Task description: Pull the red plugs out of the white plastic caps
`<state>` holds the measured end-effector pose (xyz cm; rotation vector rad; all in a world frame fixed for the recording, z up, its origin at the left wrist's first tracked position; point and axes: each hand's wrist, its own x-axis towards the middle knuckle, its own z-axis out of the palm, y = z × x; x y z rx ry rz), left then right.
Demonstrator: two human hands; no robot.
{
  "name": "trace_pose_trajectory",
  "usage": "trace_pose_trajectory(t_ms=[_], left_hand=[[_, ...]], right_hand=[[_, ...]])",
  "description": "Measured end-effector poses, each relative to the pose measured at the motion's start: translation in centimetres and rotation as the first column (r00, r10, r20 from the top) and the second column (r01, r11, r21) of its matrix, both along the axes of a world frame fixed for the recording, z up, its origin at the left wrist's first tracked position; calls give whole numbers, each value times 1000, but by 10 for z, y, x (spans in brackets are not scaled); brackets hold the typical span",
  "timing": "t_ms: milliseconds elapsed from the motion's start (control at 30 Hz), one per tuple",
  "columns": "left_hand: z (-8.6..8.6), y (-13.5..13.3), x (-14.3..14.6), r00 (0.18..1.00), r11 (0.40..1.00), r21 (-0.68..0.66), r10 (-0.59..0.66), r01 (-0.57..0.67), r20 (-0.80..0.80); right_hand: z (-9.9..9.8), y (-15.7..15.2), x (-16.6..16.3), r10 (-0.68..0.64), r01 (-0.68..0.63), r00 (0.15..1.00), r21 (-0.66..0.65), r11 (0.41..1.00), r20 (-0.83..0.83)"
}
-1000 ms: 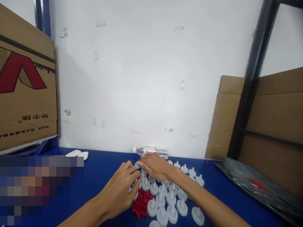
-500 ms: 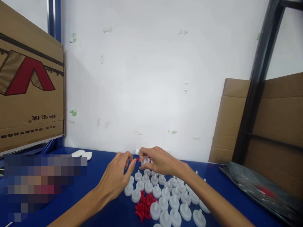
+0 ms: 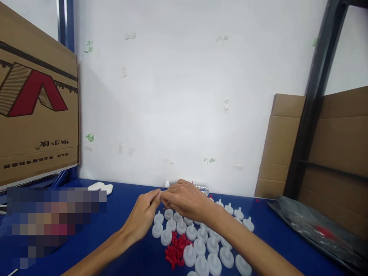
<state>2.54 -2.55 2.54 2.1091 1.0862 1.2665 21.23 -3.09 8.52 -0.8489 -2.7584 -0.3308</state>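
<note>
Both hands meet over the blue surface (image 3: 120, 214): left hand (image 3: 143, 216) and right hand (image 3: 185, 201), each grip pinched tight, fingertips touching. What sits between them is hidden. White caps (image 3: 198, 245) spread from six to four o'clock of the hands, with the red plugs (image 3: 176, 251) heaped at six. They look like light, stiff, smooth plastic. I'd take a cap by its broad round base and a plug by its sides.

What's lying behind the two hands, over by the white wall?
A clear plastic bottle lies on its side along the wall. Only its white cap end and its other end show; the right hand covers its middle.
</note>
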Motion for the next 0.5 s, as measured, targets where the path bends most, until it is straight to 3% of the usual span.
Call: trace_pose_trajectory(t_ms=[133, 300, 400, 500], left_hand=[[5, 11, -5, 992, 997, -68, 54, -47, 113], [6, 2, -5, 991, 997, -24, 75, -73, 107], [-1, -13, 4, 999, 999, 38, 13, -11, -47], [-7, -24, 11, 946, 988, 122, -55, 98, -319]], right_hand=[[-1, 14, 10, -94, 96, 995, 58, 994, -36], [-10, 31, 28, -181, 182, 974, 0, 983, -138], [-24, 36, 28, -135, 126, 985, -86, 988, -108], [-37, 37, 24, -117, 107, 992, -152, 983, -57]])
